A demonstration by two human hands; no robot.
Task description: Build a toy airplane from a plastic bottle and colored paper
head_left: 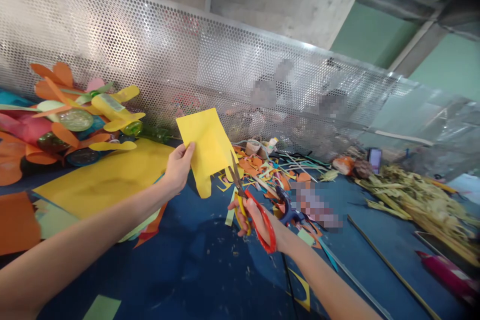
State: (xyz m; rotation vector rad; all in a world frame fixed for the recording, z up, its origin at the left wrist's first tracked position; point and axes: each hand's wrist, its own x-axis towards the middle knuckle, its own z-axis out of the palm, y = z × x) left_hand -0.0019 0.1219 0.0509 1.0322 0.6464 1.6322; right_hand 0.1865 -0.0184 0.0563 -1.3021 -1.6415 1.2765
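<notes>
In my left hand [179, 167] I pinch a sheet of yellow paper [206, 137] by its left edge, held up above the blue table. A rounded strip hangs from the sheet's lower left, partly cut away from it. My right hand [253, 220] is closed round the handles of scissors [237, 175], one red and one yellow. Their blades stand apart at the sheet's lower right corner; whether the paper lies between them I cannot tell clearly.
Bottle-and-paper flowers [71, 115] pile up at the left beside a large yellow sheet [108, 180]. Colourful paper scraps [262, 170] and a dark blue glue gun [288, 207] lie behind my right hand. Dried husks [420, 195], a thin stick [390, 265] and a perforated metal screen [150, 55] are farther off.
</notes>
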